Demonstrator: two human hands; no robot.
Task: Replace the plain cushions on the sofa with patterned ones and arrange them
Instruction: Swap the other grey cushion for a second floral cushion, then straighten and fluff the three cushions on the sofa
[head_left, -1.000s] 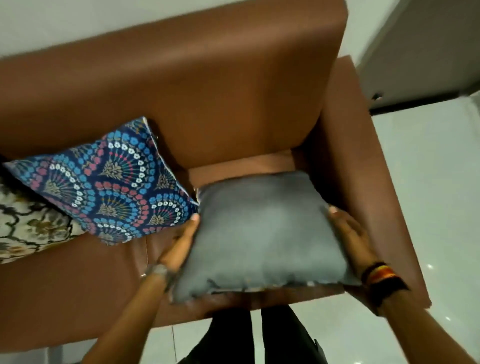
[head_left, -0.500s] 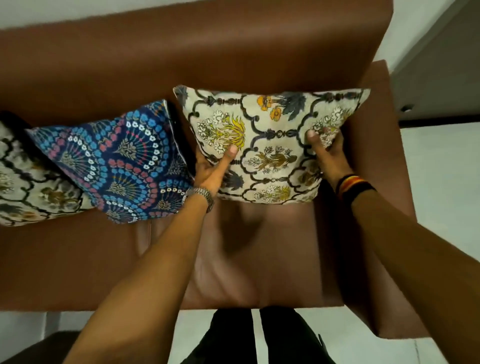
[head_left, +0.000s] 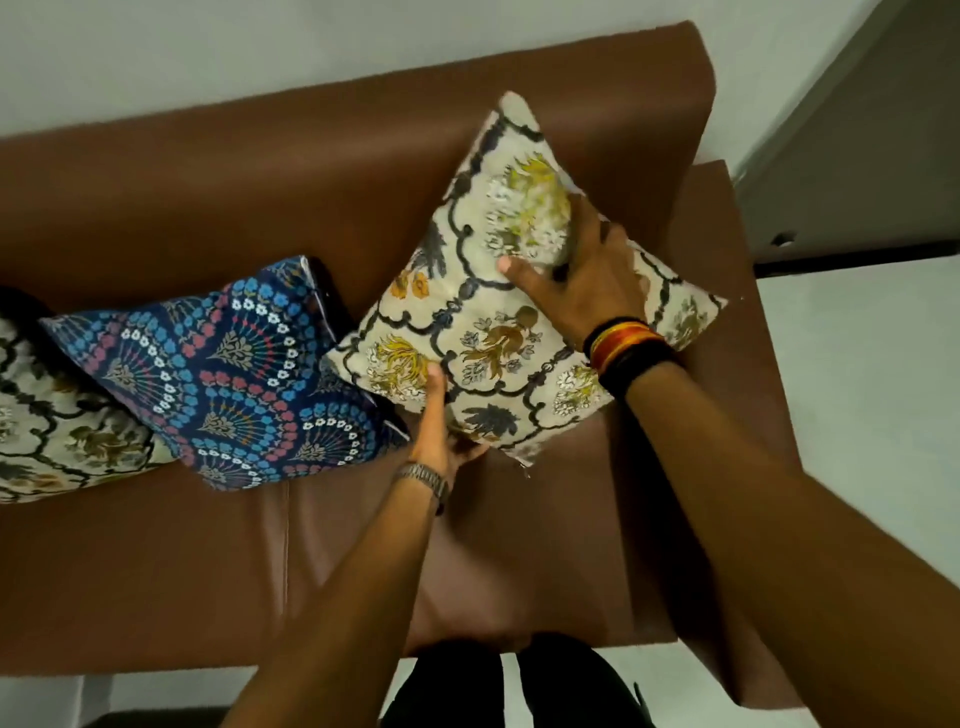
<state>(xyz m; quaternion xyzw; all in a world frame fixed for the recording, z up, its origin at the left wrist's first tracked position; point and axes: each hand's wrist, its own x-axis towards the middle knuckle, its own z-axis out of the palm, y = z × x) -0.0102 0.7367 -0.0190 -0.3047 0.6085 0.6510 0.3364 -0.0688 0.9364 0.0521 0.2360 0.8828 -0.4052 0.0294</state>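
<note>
A cream floral cushion (head_left: 498, 332) stands turned on one corner like a diamond against the brown sofa's backrest (head_left: 260, 182), at the right end of the seat. My left hand (head_left: 441, 436) grips its lower edge, thumb on the front. My right hand (head_left: 576, 275) lies spread and pressed on its upper face. Left of it a blue fan-patterned cushion (head_left: 234, 374) leans on the backrest, touching the cream one. Another cream floral cushion (head_left: 57, 426) sits at the far left, partly cut off. No plain cushion is in view.
The sofa's right armrest (head_left: 727, 291) stands just beyond the cushion. A white wall runs behind the sofa and a grey door (head_left: 857, 156) is at the right. Pale floor tiles lie right of the sofa. My dark trouser legs (head_left: 509, 686) touch the seat's front edge.
One second ago my hands held a plain grey cushion on the seat; half a second ago the cream floral one stood square there. It has since been rotated onto a corner.
</note>
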